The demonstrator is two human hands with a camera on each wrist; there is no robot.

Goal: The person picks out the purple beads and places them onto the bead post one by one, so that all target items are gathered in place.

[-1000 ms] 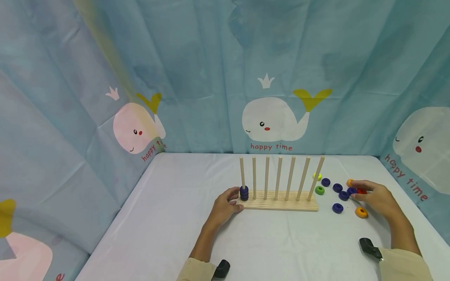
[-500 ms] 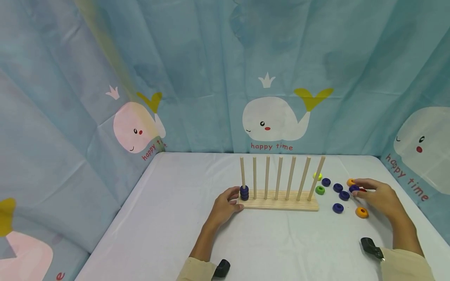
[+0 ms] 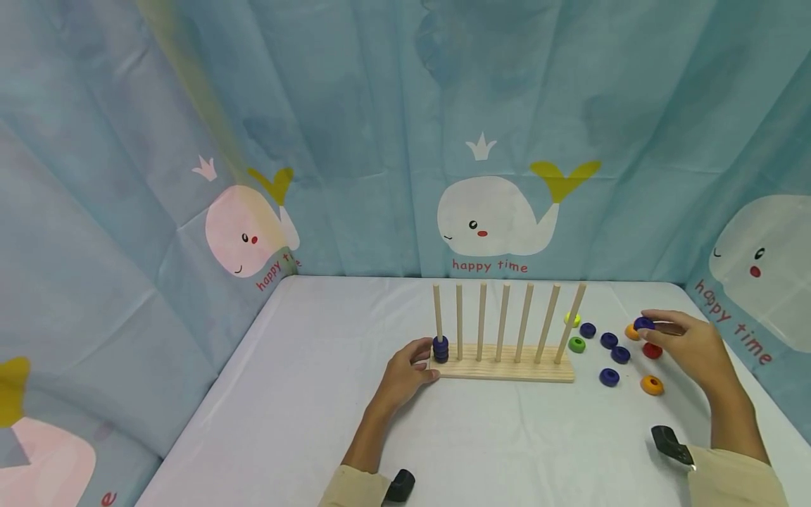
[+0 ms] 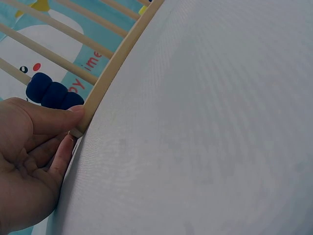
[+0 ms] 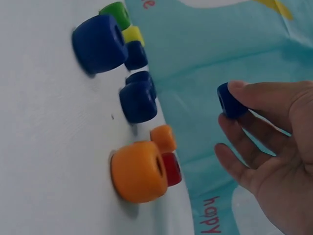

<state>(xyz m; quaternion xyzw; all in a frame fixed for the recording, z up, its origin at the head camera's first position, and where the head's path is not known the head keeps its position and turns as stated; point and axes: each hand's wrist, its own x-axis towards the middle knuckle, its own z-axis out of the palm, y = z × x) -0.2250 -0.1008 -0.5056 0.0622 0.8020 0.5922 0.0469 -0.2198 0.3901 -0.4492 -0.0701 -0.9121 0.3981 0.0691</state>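
A wooden peg stand (image 3: pixel 507 371) with several upright pegs stands on the white table. Three dark blue beads (image 4: pixel 54 92) are stacked on its leftmost peg. My left hand (image 3: pixel 405 373) grips the left end of the stand's base, thumb on the front edge, as the left wrist view shows. Over at the right, my right hand (image 3: pixel 690 345) pinches one blue bead (image 5: pixel 231 101) between thumb and fingers, raised off the tabletop. Below and beside that hand lie a red bead (image 3: pixel 652 350) and an orange bead (image 3: pixel 631 332).
Loose beads lie right of the stand: several blue beads (image 3: pixel 609 377), a green bead (image 3: pixel 576 344), a yellow bead (image 3: pixel 573 320) and a nearer orange bead (image 3: pixel 652 385). A blue whale-print curtain (image 3: pixel 355 141) hangs behind the table (image 3: pixel 304 366).
My right hand has picked up a blue bead from among the loose ones and lifted it up and slightly right, uncovering the red bead. My left hand stays on the stand.
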